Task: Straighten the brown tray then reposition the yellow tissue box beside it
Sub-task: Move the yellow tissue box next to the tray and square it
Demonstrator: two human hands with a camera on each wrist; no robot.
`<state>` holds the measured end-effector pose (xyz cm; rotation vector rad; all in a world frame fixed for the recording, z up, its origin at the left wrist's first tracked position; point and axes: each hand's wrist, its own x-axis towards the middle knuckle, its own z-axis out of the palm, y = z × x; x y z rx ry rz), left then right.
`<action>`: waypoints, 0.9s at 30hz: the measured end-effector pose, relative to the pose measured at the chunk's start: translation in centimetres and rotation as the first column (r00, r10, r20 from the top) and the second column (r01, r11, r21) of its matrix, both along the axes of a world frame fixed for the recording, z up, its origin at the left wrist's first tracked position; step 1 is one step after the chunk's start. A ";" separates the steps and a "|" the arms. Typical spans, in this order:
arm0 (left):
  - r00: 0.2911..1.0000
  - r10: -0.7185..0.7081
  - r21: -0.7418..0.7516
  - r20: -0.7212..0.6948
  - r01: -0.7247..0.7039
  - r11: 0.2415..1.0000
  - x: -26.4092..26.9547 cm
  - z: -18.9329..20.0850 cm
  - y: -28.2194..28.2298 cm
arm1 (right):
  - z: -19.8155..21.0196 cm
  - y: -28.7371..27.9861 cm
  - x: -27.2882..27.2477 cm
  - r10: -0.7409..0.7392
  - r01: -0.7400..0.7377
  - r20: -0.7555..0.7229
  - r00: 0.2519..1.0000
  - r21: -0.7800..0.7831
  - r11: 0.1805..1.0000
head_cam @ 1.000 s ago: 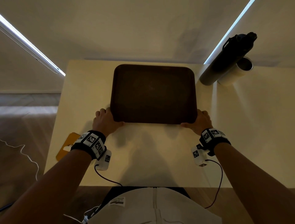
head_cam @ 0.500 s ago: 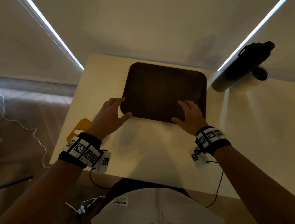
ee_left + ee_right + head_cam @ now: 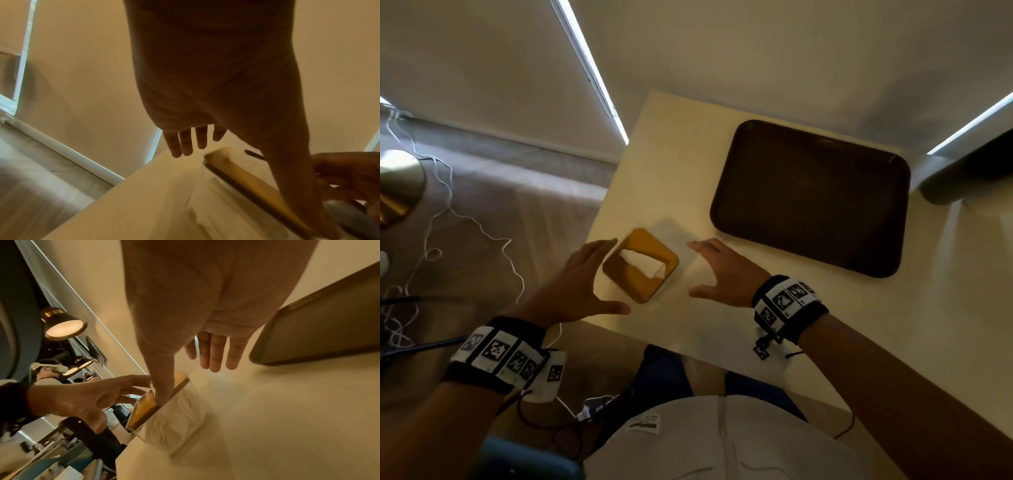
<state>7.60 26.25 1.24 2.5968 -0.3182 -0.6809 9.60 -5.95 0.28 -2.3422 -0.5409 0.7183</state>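
Yellow tissue box [image 3: 640, 265] at the near-left corner of the desk [image 3: 825, 325], close to both desk edges, floor beyond. Left hand [image 3: 582, 277] and right hand [image 3: 722, 270] flank it, fingers spread and straight, each grip open; in the right wrist view the right thumb appears to touch the box top, though blur leaves contact uncertain. Brown tray [image 3: 811, 195] lies well apart toward the far right, bare desk between. A dark cylinder [image 3: 962, 178] beside the tray is cut off by the frame edge.
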 end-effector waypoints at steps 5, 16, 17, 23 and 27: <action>0.996 -0.067 -0.071 -0.054 0.063 0.995 2.0 -2.2 2.0 | -1.4 5.0 0.6 -0.093 0.089 -0.128 0.987 -0.034 0.995; 0.990 -0.138 -0.244 -0.001 0.134 0.960 3.4 -4.8 2.9 | -1.7 7.5 0.7 -0.228 0.227 -0.116 0.967 -0.021 0.974; 0.990 -0.141 -0.255 -0.013 0.133 0.958 3.6 -4.8 3.1 | -1.6 7.5 0.8 -0.228 0.228 -0.115 0.967 -0.020 0.974; 0.987 -0.160 -0.311 -0.007 0.150 0.938 6.9 -3.9 3.2 | -0.9 7.4 2.9 -0.247 0.249 -0.097 0.964 0.008 0.969; 0.981 -0.192 -0.329 0.030 0.191 0.925 12.5 -2.5 2.3 | 0.2 6.8 7.6 -0.277 0.281 -0.075 0.958 0.049 0.959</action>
